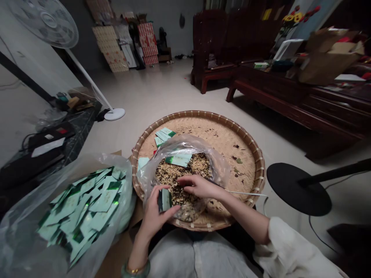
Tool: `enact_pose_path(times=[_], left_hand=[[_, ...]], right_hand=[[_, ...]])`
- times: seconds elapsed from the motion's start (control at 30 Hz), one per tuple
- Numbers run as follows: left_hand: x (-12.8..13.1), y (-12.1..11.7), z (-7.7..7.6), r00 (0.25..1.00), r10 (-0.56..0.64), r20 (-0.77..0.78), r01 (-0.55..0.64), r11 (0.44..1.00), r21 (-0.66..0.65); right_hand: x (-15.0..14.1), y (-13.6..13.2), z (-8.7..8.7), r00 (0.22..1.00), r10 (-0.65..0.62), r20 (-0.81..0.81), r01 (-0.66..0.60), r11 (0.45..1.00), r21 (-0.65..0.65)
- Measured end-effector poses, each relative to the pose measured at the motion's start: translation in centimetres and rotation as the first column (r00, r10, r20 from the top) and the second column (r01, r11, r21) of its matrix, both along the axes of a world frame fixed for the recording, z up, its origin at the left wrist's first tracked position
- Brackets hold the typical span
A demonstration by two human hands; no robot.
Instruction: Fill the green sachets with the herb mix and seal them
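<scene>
My left hand [156, 210] is closed round a small green packet [166, 200], held upright between thumb and fingers. Just right of it, my right hand [201, 186] dips its bent fingertips into a loose dried mix [171, 172] of pale grains and dark bits; the fingers look gathered on some of it. That mix lies in a clear plastic bag [222, 170] with its mouth spread wide. Several flat light-green packets [179, 159] rest on the mix. The bag sits in a round woven bamboo tray [246, 154] before my lap.
More green packets [164, 133] lie at the tray's left. A big plastic bag [123, 173] full of packets stands left of it. Around are a white fan [114, 114], a black round stand base [298, 189] with a cable, and a dark wooden table [290, 96].
</scene>
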State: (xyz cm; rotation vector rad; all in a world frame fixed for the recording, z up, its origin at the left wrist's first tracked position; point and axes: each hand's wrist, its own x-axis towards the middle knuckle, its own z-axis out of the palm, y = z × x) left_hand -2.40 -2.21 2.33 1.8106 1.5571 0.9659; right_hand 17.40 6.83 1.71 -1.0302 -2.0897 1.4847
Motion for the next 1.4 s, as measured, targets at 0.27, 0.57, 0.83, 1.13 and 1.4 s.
enact_pose_path(times=[0.27, 0.57, 0.83, 1.13, 1.4], left_hand=[[0.2, 0.2, -0.3, 1.0, -0.001, -0.02, 0.002, 0.999, 0.036], [0.4, 0.3, -0.4, 0.998, -0.001, -0.061, 0.004, 0.999, 0.046], [0.3, 0.2, -0.3, 0.999, 0.014, -0.039, -0.012, 0.999, 0.048], [0.4, 0.4, -0.4, 0.997, 0.066, -0.035, -0.065, 0.998, 0.028], [0.5, 0.3, -0.1, 0.997, 0.065, -0.028, -0.065, 0.998, 0.003]], right_hand=[[0.2, -0.8, -1.2, 0.983, -0.067, 0.174, 0.002, 0.937, 0.35], [-1.1, -1.8, -1.5, 0.98, -0.013, 0.198, -0.064, 0.922, 0.381], [-0.4, -1.2, -1.2, 0.986, -0.116, 0.12, 0.071, 0.942, 0.329], [-0.9, -2.4, -1.0, 0.901, -0.035, 0.433, -0.169, 0.891, 0.422], [-3.1, -0.2, -0.2, 0.92, 0.038, 0.39, -0.221, 0.872, 0.438]])
